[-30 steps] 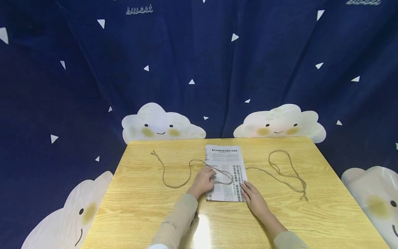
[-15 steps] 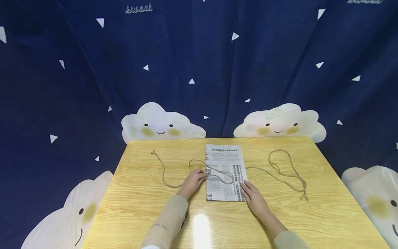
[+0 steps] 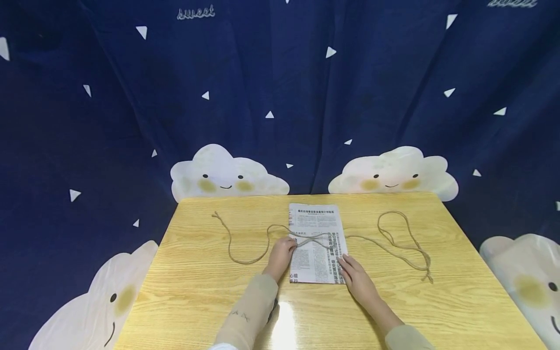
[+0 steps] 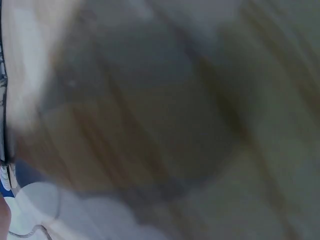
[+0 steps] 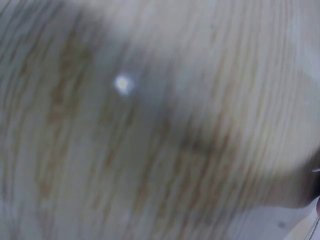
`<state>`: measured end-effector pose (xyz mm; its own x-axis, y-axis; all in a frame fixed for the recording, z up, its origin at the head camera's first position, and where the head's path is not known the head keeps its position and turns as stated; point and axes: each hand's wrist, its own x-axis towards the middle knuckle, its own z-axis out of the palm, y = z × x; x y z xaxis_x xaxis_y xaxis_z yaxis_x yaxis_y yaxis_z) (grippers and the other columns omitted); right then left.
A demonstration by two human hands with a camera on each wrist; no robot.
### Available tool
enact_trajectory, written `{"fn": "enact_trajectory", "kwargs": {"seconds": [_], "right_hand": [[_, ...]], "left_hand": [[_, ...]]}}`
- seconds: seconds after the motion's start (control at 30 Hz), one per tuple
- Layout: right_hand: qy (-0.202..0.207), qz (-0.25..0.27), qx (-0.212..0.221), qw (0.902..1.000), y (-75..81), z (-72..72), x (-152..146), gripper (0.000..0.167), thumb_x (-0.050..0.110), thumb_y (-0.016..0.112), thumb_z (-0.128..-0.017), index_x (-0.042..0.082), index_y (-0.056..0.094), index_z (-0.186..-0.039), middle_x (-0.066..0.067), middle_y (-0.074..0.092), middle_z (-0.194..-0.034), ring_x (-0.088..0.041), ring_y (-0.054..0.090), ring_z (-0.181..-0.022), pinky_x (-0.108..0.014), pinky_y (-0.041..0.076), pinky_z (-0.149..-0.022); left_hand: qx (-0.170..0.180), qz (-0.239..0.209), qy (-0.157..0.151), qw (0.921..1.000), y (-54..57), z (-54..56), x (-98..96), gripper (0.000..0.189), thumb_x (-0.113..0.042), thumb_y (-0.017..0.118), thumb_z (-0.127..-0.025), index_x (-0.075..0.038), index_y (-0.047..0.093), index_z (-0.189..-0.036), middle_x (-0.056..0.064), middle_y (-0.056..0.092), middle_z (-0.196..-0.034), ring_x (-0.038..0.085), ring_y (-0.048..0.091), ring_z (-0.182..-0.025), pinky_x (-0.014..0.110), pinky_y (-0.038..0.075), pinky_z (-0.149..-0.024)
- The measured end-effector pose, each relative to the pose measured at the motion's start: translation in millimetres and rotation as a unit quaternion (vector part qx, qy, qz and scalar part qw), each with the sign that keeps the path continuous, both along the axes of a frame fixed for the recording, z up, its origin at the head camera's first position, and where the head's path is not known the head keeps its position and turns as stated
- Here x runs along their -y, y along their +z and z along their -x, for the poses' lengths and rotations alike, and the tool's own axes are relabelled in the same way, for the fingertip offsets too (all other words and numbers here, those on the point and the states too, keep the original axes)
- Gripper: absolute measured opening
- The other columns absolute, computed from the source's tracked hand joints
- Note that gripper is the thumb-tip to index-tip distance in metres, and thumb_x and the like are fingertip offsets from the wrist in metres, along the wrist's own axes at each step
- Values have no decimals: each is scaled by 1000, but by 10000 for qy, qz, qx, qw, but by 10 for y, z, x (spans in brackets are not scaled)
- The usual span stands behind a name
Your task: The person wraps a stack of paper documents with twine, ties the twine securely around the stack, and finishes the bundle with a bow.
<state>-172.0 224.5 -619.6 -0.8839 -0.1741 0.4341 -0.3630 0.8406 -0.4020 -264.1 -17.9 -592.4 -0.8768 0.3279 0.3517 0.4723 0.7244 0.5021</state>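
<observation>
A folded newspaper [image 3: 312, 270] lies flat near the middle of the table in the head view. Across its upper half run strands of a thin brown string [image 3: 247, 262], which cross each other on the paper. At the paper's left edge my left hand [image 3: 280, 257] pinches one strand between thumb and fingers. My right hand [image 3: 359, 282] rests with extended fingers on the lower right edge of the newspaper. More string comes out from the paper's right side. In the left wrist view only a bit of string [image 4: 36, 230] shows at the lower left.
The wooden table [image 3: 183, 301] carries the string's left end [image 3: 216, 215] and, on the right, a loose loop of string [image 3: 409, 233]. Behind the table hangs a dark blue curtain [image 3: 245, 73] with cloud prints. Mostly blurred tabletop [image 5: 150, 150] fills the right wrist view.
My left hand shifted left off the paper, then back right to its edge. The string's rounded loop on the newspaper has become crossing strands. My right hand stays in place.
</observation>
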Motion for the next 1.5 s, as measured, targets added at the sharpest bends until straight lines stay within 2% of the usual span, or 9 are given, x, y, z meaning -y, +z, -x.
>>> {"fn": "enact_trajectory", "kwargs": {"seconds": [0.23, 0.4, 0.7, 0.9, 1.1, 1.17, 1.2, 1.4, 1.5], "right_hand": [[159, -89, 10, 9998, 82, 44, -10, 32, 5, 67, -80, -3, 62, -111, -24, 56, -117, -42, 52, -107, -53, 42, -92], [-56, -1, 530, 9986, 260, 205, 9, 21, 6, 66, -81, -1, 65, -101, -18, 63, -102, -36, 58, -97, -49, 48, -85], [-811, 1068, 1471, 9800, 572, 667, 226, 37, 19, 59, -89, -4, 55, -119, -20, 58, -108, -29, 57, -92, -44, 50, -80], [-893, 1161, 2217, 9640, 607, 832, 341, 26, 13, 58, -88, -4, 62, -107, -15, 64, -96, -21, 59, -79, -33, 52, -69], [-1145, 1604, 2288, 9533, 587, 897, 346, 18, 10, 56, -89, -5, 63, -96, -13, 63, -83, -20, 56, -72, -31, 49, -63], [-1349, 2104, 2404, 9379, 584, 926, 317, 21, 13, 54, -91, -5, 62, -99, -12, 61, -82, -19, 55, -69, -28, 48, -62], [-1460, 2544, 2521, 9222, 587, 942, 294, 24, 14, 53, -92, -7, 60, -101, -13, 61, -82, -18, 55, -69, -28, 48, -61], [-1871, 4889, 2665, 8093, 745, 1034, 84, 34, 15, 48, -94, -13, 52, -112, -3, 60, -76, -6, 52, -62, -17, 46, -56], [-1756, 5281, 2676, 7865, 890, 1058, -63, 31, 17, 44, -96, -10, 50, -112, 4, 56, -75, -1, 48, -60, -12, 44, -53]], "left_hand": [[-232, 656, -659, 9954, -12, -94, 86, 19, -6, 56, -88, -1, 67, -102, 9, 62, -106, 23, 57, -102, 31, 47, -91], [-156, 887, -948, 9914, -3, -132, 156, 25, -7, 53, -91, 1, 62, -113, 10, 58, -115, 24, 54, -109, 33, 43, -96], [-29, 1059, -1018, 9892, -9, -146, 177, 29, -9, 53, -91, -1, 59, -118, 10, 55, -121, 25, 51, -114, 34, 40, -100], [-5, 946, -1014, 9903, -32, -146, 168, 29, -9, 52, -92, 0, 58, -119, 10, 55, -120, 25, 50, -114, 34, 40, -100], [31, 876, -987, 9913, -40, -146, 167, 29, -8, 52, -91, 0, 58, -119, 11, 54, -120, 26, 50, -114, 35, 40, -100], [64, 825, -994, 9916, -35, -150, 164, 29, -7, 52, -91, 1, 58, -118, 11, 54, -120, 26, 50, -114, 35, 39, -100], [51, 824, -999, 9916, -32, -152, 161, 29, -7, 53, -91, 1, 58, -118, 11, 55, -120, 26, 50, -114, 35, 39, -100], [31, 764, -1010, 9919, -26, -156, 150, 28, -6, 53, -91, 2, 59, -117, 12, 55, -119, 27, 51, -113, 35, 40, -100], [79, 820, -963, 9919, -26, -155, 148, 29, -7, 52, -91, 2, 58, -119, 11, 54, -120, 26, 50, -114, 35, 39, -101]]}}
